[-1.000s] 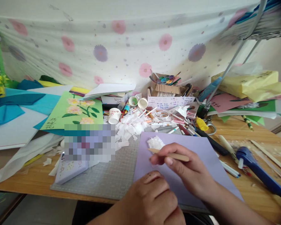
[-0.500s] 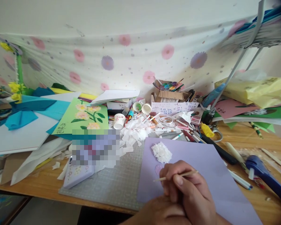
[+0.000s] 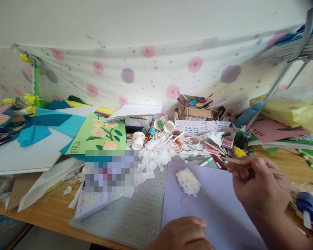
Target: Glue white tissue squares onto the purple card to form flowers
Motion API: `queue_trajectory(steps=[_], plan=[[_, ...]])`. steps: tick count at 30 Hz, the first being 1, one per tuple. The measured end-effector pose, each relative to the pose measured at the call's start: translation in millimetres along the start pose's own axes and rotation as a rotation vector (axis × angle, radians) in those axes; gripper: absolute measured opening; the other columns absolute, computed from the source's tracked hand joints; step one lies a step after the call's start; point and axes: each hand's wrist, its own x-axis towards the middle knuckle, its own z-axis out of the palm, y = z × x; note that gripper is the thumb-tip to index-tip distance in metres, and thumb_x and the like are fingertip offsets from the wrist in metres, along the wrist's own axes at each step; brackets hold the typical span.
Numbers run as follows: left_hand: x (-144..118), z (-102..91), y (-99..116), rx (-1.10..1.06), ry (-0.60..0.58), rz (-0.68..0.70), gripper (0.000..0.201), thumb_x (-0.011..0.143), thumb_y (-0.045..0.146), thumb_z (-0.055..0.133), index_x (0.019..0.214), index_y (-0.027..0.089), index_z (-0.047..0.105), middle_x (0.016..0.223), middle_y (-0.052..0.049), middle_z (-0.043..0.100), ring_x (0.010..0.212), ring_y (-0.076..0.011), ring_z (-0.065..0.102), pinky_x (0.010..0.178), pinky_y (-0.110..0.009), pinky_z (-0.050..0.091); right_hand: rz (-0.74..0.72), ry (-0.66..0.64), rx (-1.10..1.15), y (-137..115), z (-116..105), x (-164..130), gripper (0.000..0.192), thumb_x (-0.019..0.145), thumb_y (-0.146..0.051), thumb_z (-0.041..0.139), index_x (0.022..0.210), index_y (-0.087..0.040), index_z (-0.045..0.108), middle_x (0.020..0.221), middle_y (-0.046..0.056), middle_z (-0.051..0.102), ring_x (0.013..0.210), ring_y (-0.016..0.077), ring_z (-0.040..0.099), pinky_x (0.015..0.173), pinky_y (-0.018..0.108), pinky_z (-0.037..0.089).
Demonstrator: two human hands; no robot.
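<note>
My right hand (image 3: 261, 187) grips a thin wooden stick (image 3: 232, 160), held level over the right edge of a lilac paper sheet (image 3: 219, 211). On that sheet sits a white crumpled tissue flower (image 3: 188, 182), with a small glue blob (image 3: 185, 203) just below it. At the bottom edge, my left hand (image 3: 185, 234) rests on the sheet's near edge with the fingers curled and nothing visible in it. The sheet lies on a grey cutting mat (image 3: 130, 218).
White tissue scraps (image 3: 156, 156), pens, paper cups (image 3: 138, 140) and a tape roll (image 3: 192, 141) crowd the back of the desk. A green flower card (image 3: 99, 133) and blue paper lie left. A blue tool (image 3: 310, 208) lies at the right edge.
My right hand has lifted away from the tissue flower and moved right with the stick. The left hand has dropped lower in view. The view has tilted upward.
</note>
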Motion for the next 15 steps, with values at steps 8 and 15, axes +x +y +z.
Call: queue_trajectory(steps=[8, 15], plan=[[60, -45.5, -14, 0.105, 0.021, -0.200, 0.022, 0.084, 0.010, 0.047, 0.101, 0.017, 0.058, 0.094, -0.006, 0.066, 0.086, -0.0143, 0.061, 0.086, -0.028, 0.051, 0.286, -0.601, -0.280, 34, -11, -19, 0.034, 0.089, -0.040, 0.049, 0.068, -0.017, 0.063, 0.055, 0.002, 0.052, 0.054, 0.0150, 0.047, 0.051, 0.027, 0.038], [60, -38.3, -39, -0.161, -0.160, -0.412, 0.033, 0.090, 0.028, 0.051, 0.121, 0.017, 0.050, 0.095, -0.006, 0.064, 0.087, -0.0171, 0.059, 0.079, -0.030, 0.050, 0.425, -0.850, -0.181, 28, 0, -32, 0.030, 0.091, -0.038, 0.047, 0.085, -0.017, 0.067, 0.067, 0.003, 0.057, 0.057, 0.0133, 0.051, 0.053, 0.025, 0.042]])
